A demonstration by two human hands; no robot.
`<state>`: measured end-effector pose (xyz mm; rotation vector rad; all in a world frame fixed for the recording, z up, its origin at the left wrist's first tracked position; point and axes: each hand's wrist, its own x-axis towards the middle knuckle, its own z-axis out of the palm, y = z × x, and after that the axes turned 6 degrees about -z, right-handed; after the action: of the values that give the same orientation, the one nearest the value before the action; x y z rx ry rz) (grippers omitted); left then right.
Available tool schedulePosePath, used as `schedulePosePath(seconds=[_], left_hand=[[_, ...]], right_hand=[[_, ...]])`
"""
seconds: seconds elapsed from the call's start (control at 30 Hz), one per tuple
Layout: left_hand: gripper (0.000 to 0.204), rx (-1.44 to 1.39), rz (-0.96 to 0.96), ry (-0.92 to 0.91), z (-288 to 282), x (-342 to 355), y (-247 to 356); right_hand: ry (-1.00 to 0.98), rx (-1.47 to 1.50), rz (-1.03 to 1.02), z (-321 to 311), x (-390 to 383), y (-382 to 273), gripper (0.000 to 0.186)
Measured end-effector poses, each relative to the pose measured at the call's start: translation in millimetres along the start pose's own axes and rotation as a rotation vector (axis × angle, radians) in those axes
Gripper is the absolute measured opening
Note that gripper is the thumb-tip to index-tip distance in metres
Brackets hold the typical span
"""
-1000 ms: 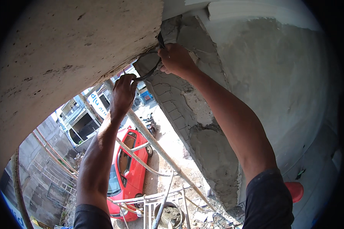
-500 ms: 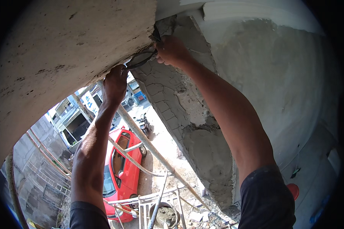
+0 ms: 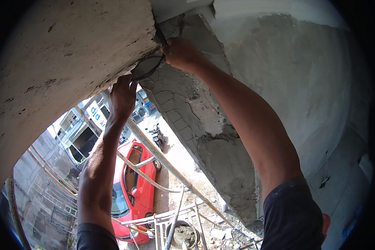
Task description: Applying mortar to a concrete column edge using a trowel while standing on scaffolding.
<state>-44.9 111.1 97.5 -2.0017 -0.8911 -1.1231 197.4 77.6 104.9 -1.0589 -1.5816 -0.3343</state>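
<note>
A dark, curved band or cable (image 3: 151, 71) runs along the corner where the pitted concrete overhang (image 3: 71, 54) meets a rough, cracked mortar strip (image 3: 179, 116). My left hand (image 3: 123, 91) grips the lower end of the band at the overhang's edge, fingers bent around it. My right hand (image 3: 179, 53) is closed on the band higher up, by a dark gap in the corner; its fingertips are partly hidden.
Scaffold poles (image 3: 162, 162) and a metal frame cross below me. Far down are a red car (image 3: 135, 196), a motorbike (image 3: 156, 135), buildings, rubble and a round container of grey mortar (image 3: 183, 233). A smooth grey plastered surface (image 3: 291, 83) curves away on the right.
Both hands and the band have shifted up and left in the picture, along with the overhang and mortar strip around them. Both hands still hold the band.
</note>
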Motion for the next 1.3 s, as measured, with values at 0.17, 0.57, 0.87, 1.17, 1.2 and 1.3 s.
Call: schedulePosePath(seconds=[0.17, 0.57, 0.87, 1.17, 1.2, 1.3], left_hand=[[0.025, 0.091, 0.006, -0.046, 1.1, -6.8, 8.4], [0.027, 0.088, 0.089, -0.058, -4.8, -12.8, -0.8], [0.048, -0.081, 0.04, -0.408, -76.6, -112.7, 43.8], [0.076, -0.056, -0.36, -1.392, -186.5, -302.1, 47.8], [0.073, 0.033, -0.369, -1.477, -192.4, -304.1, 64.2], [0.057, -0.33, -0.689, -1.41, -195.9, -393.1, 29.0]], right_hand=[[0.035, -0.152, -0.051, 8.8, -4.6, 6.0, 0.034], [0.056, 0.102, 0.018, 0.4, -24.2, -10.2, 0.048], [0.034, 0.215, -0.04, -18.6, -46.8, -4.4, 0.074], [0.318, 0.142, -0.088, -8.4, -114.2, 4.8, 0.072], [0.315, 0.134, -0.082, -6.9, -118.9, 8.0, 0.072], [0.381, 0.216, -0.15, -9.7, -124.4, 3.1, 0.068]])
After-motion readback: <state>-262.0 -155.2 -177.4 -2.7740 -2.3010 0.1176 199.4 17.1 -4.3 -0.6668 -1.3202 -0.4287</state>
